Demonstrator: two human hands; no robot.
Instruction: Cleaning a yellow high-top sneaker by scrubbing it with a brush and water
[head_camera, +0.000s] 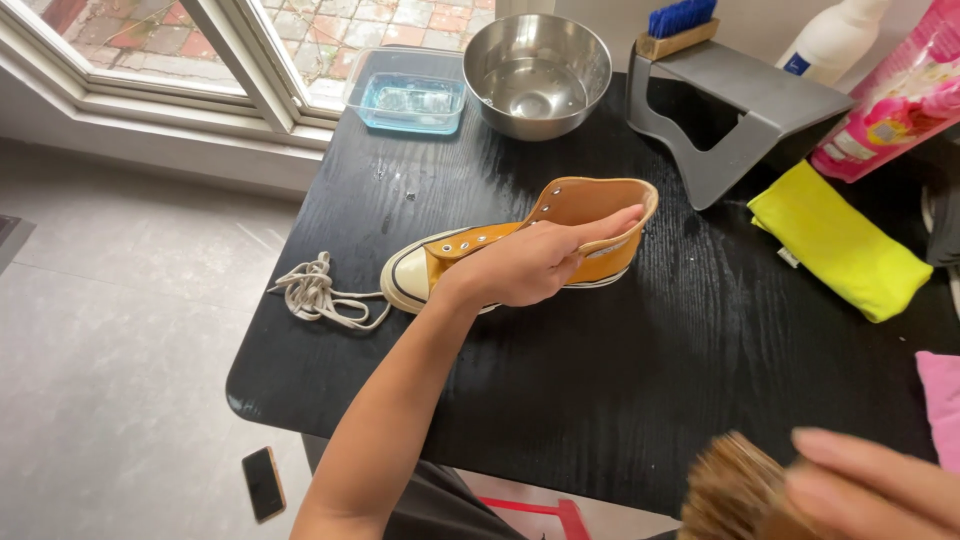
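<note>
Head view: my left hand (535, 262) lies over the side of the shoe (520, 245) at mid-frame, fingers wrapped along its yellow upper and clasping it against the black table (600, 380). The shoe lies with its white toe pointing left, laces (318, 292) pulled out and heaped just beside that toe. At the lower right edge my right hand (870, 490) is curled round a bristle brush (735, 495), blurred, well apart from the shoe. To scrub well I judge the shoe must stay pinned flat — a firm press near the heel, brush strokes running along the canvas. A steel bowl (537, 72) and a clear tub (407, 90) of water sit at the top; a yellow cloth (840, 240) lies to the right.
</note>
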